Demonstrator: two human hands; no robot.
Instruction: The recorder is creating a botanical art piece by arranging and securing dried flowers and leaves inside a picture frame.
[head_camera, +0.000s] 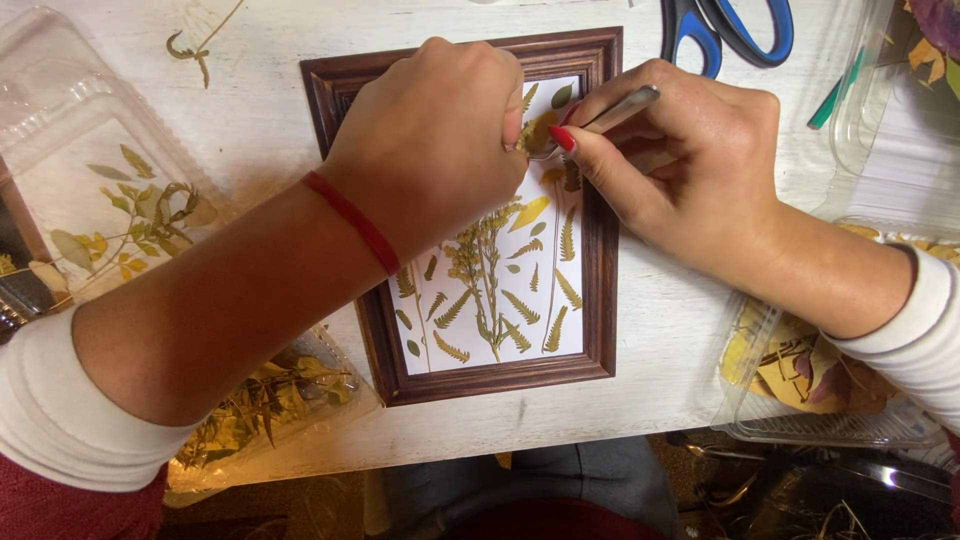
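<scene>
A dark brown wooden picture frame (598, 250) lies on the white table (260, 120). Inside it is white paper with pressed green and yellow leaves and a sprig (490, 290). My left hand (435, 140), with a red band at the wrist, rests over the frame's upper part, fingers curled down onto the paper. My right hand (680, 160) holds metal tweezers (615, 110), whose tip meets a small yellow-green leaf (538, 130) near the frame's top. What my left fingers pinch is hidden.
A clear plastic box with dried leaves (110, 210) sits at the left. Another with yellow leaves (800, 370) is at the lower right. Blue-handled scissors (725, 35) lie at the top. A clear container (890, 90) stands at the upper right. A loose sprig (195, 45) lies at the top left.
</scene>
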